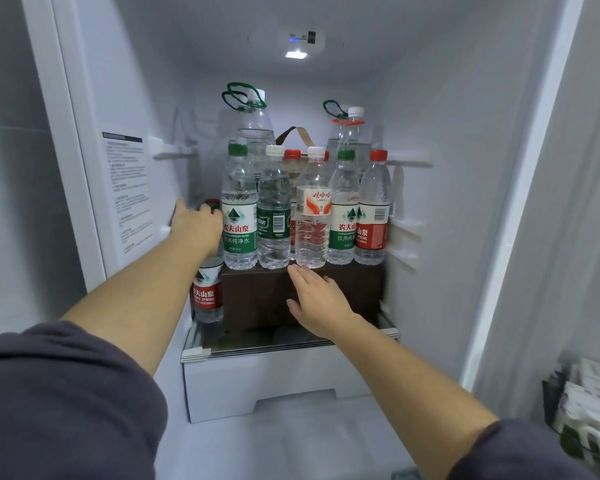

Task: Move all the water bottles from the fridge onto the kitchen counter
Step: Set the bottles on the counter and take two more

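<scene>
Several small water bottles stand in a row on a brown box (257,296) inside the fridge: a green-label bottle (239,220), a dark-label bottle (273,216), a white-cap bottle with an orange label (313,216), another green-label bottle (343,220) and a red-label bottle (373,216). Taller bottles with loop handles (253,126) stand behind them. Left of the box, lower down, stands a red-label bottle (207,292). My left hand (196,225) grips its top, and a red cap shows past my fingers. In front of the box, just under the white-cap bottle, my right hand (314,299) is open and holds nothing.
The box rests on a glass shelf (291,344) over a white drawer (274,382). A strap handle (297,135) rises behind the front row. The fridge side walls are close on both sides. Packets sit in a door rack (589,410) at the lower right.
</scene>
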Demonstrator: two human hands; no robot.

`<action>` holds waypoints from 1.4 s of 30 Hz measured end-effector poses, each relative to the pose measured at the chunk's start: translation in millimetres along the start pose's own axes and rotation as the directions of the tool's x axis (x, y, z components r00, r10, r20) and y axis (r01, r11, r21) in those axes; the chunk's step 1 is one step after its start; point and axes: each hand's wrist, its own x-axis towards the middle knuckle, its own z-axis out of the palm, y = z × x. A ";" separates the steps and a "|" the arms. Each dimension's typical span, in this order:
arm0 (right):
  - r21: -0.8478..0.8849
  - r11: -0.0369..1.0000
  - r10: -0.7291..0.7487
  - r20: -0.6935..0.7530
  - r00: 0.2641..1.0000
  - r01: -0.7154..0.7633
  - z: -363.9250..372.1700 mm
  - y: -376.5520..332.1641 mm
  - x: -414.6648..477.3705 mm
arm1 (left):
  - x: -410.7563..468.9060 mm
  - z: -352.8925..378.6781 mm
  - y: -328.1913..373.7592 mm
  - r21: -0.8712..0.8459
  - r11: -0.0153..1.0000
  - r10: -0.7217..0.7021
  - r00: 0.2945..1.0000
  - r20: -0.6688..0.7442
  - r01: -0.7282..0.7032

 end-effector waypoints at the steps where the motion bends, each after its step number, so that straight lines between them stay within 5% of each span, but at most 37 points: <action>1: 0.003 1.000 0.005 0.005 1.000 -0.005 -0.2 0.0 0.2 | 1.2 -0.6 0.7 -0.016 1.000 -0.003 1.000 0.009 0.003; 7: 0.032 0.999 0.023 0.048 0.999 -0.025 -2.4 -1.0 0.8 | 9.4 -6.1 -4.3 -0.153 0.986 -0.067 0.998 -0.001 0.066; 11: 0.068 0.997 0.027 0.058 0.998 -0.031 -4.7 -1.2 -0.5 | -1.2 -27.2 -13.5 -0.253 0.963 -0.067 0.991 0.115 0.094; 15: 0.107 0.993 0.030 0.081 0.996 -0.039 -7.3 -2.3 -1.1 | -14.0 -46.4 -21.7 -0.205 0.978 0.000 0.987 0.159 0.033; 24: 0.266 0.960 0.052 0.118 0.992 -0.082 -9.7 1.7 0.5 | -54.1 -85.3 -24.6 -0.215 0.976 0.045 0.999 0.008 -0.043; 27: 0.449 0.881 0.060 0.201 0.978 -0.146 -12.9 0.4 -0.1 | -57.4 -103.1 -22.6 -0.296 0.950 0.083 0.995 -0.051 -0.094; 33: 0.866 0.472 -0.051 0.211 0.976 -0.163 -5.7 -21.1 -15.3 | -57.0 -97.1 18.2 -0.442 0.869 0.244 0.970 -0.005 -0.221; 42: 0.818 0.534 0.164 0.147 0.975 -0.213 -5.5 -11.0 -21.3 | -45.8 -65.6 49.3 -0.748 0.623 0.210 0.970 -0.123 -0.229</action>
